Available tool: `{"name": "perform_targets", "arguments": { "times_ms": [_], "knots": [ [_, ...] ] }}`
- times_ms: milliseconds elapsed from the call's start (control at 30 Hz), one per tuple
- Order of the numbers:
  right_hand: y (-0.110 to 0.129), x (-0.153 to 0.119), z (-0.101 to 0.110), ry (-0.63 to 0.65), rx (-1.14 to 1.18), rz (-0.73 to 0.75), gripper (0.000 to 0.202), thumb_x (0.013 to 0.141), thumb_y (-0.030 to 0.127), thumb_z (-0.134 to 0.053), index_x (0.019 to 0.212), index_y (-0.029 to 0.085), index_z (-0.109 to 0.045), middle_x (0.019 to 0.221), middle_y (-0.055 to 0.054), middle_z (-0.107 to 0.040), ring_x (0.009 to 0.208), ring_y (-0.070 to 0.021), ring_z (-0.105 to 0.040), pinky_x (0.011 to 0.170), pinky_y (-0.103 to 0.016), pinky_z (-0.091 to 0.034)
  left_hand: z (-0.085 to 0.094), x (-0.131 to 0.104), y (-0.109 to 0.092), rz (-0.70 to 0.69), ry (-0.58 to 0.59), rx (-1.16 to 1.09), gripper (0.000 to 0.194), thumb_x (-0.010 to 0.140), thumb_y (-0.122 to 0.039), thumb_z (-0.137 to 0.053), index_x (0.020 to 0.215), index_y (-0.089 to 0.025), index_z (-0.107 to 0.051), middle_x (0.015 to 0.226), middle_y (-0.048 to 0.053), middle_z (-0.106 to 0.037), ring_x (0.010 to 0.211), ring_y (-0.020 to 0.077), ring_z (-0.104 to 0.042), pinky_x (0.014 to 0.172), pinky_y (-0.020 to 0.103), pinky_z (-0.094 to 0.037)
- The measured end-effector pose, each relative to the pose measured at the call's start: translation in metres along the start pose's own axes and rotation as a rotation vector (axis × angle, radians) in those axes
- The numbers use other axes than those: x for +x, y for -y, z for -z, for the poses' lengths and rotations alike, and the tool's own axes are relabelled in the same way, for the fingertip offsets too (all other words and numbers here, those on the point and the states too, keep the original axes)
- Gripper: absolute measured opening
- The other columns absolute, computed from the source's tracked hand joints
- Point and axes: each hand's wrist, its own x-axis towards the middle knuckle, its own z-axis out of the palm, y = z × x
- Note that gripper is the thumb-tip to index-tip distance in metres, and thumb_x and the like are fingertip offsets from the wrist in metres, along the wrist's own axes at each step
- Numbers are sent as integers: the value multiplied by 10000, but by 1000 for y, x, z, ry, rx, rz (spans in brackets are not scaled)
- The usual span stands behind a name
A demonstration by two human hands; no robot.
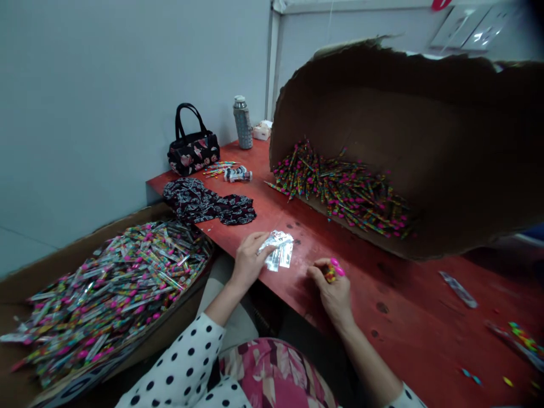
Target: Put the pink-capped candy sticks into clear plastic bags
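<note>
My left hand [247, 258] is closed on a small fan of clear, shiny plastic sleeves [280, 249] over the near edge of the red table. A ring shows on one of its fingers. To its right, my right hand [334, 292] is curled just above the tabletop around a few colourful pencils [331, 273]. Their bright pink ends stick out past the fingers, while the rest is hidden in the hand. Beyond both hands, a large tipped cardboard box [399, 113] holds a heap of similar loose pencils [348, 190].
At lower left, a cardboard carton [140, 218] holds many sleeved pencils [123, 289]. The red table [306, 232] bears a dark patterned cloth [204, 201], a floral handbag [193, 150], a flask [243, 124], a plastic sleeve [458, 289] and small coloured pieces [471, 375].
</note>
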Motion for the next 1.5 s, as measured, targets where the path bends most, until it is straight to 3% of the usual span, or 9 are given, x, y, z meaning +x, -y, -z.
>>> {"name": "perform_targets", "arguments": {
  "times_ms": [100, 267, 533, 700, 833, 967, 1200, 1333, 1500],
  "knots": [
    [-1, -1, -1, 62, -7, -59, 211, 732, 383, -636, 774, 202, -538, 658, 18, -540, 607, -141, -509, 595, -261, -417, -17, 8, 17, -169, 215, 368, 143, 728, -274, -647, 859, -264, -704, 899, 51, -630, 921, 213, -539, 897, 367, -365],
    [11, 6, -8, 191, 66, -106, 220, 745, 389, -627, 757, 201, -513, 538, 43, -525, 489, -124, -494, 513, -252, -399, -26, 15, 32, -210, 207, 524, 134, 787, -244, -570, 762, -219, -699, 844, 60, -620, 847, 202, -520, 833, 363, -384],
    [12, 33, -36, 148, 317, -350, 345, 626, 391, -703, 786, 190, -472, 534, 44, -554, 384, -90, -469, 302, -170, -280, -30, -12, 2, -53, 49, 10, 92, 718, -281, -642, 768, -280, -719, 952, 63, -640, 993, 234, -524, 944, 367, -360],
    [17, 41, -34, 113, 376, -377, 368, 557, 281, -737, 770, 196, -450, 485, 87, -510, 344, -67, -444, 291, -146, -287, -33, -23, -20, 172, 34, -172, 160, 661, -308, -695, 810, -263, -728, 884, 48, -674, 868, 217, -583, 829, 290, -429],
    [21, 46, -26, 234, 321, -342, 358, 558, 282, -739, 764, 191, -460, 494, 80, -531, 321, -56, -414, 282, -149, -283, -29, -17, -19, 311, 225, -215, 221, 704, -388, -639, 692, -185, -725, 600, 7, -631, 565, 142, -552, 551, 220, -423],
    [21, 51, -23, 319, 245, -331, 366, 565, 329, -747, 767, 186, -477, 451, 86, -502, 313, -60, -399, 280, -151, -264, -32, -16, -15, 465, 386, -345, 277, 665, -398, -677, 631, -125, -703, 500, 7, -570, 458, 93, -488, 462, 200, -395],
    [18, 27, -11, 317, 206, -300, 324, 741, 477, -585, 895, 203, -507, 607, 50, -552, 436, -79, -475, 366, -169, -341, -40, -18, -21, 861, 72, -778, 186, 615, -261, -752, 661, -111, -651, 652, 40, -647, 574, 109, -600, 578, 220, -517],
    [15, -7, -6, 337, 26, -240, 308, 773, 446, -556, 954, 197, -555, 556, 48, -514, 460, -102, -470, 405, -194, -382, -46, -15, -28, 925, -100, -1039, 96, 705, -197, -684, 719, -126, -622, 671, 26, -647, 606, 111, -620, 619, 238, -539],
    [15, -26, -11, 298, -112, -94, 285, 747, 433, -584, 887, 188, -625, 615, 7, -558, 526, -128, -503, 447, -215, -409, -59, -15, -38, 945, -165, -1122, 57, 759, -167, -624, 746, -117, -599, 661, 34, -643, 594, 115, -621, 549, 201, -521]
  ]
}}
